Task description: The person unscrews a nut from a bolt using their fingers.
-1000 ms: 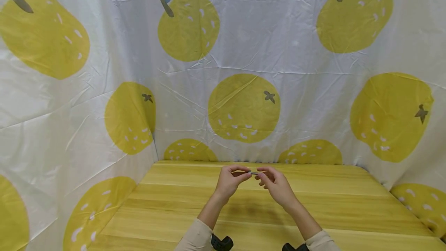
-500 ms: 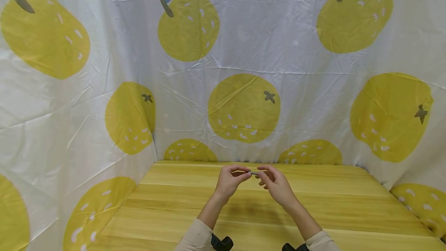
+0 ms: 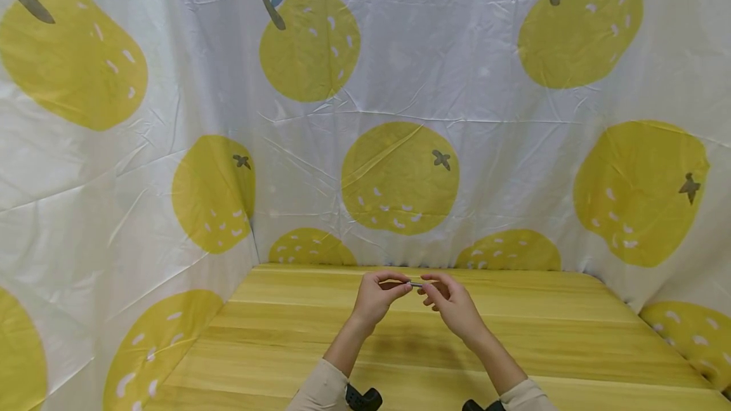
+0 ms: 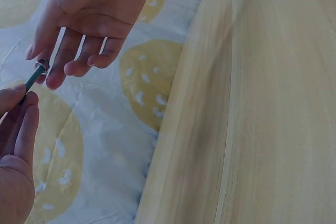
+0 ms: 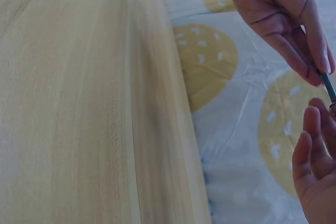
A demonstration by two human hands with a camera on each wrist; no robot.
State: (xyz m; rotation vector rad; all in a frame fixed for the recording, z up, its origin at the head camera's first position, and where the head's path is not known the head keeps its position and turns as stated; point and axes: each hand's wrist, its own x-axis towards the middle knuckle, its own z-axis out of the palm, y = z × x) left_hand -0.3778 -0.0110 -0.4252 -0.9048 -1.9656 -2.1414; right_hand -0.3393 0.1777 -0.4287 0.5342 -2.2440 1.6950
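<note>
Over the table, a thin metal bolt (image 3: 416,284) lies level between the two hands. My left hand (image 3: 374,300) pinches one end of it with thumb and fingertips. At the other end, my right hand (image 3: 455,309) has its thumb and index finger at the bolt's thicker, dark end, the remaining fingers loosely bent. The left wrist view shows the threaded bolt (image 4: 32,80) slanting between the hands, a shiny ring near its thick end. Whether that ring is a nut or a washer cannot be told. In the right wrist view the bolt (image 5: 328,86) is partly cut off by the frame edge.
A yellow wood-grain table (image 3: 274,347) spreads beneath the hands. White cloth printed with yellow fruit (image 3: 400,176) hangs behind it and along both sides. Black wrist devices (image 3: 363,397) sit by both sleeves.
Both hands stay in the same place with the bolt between them. Only slight shifts of the right fingers show.
</note>
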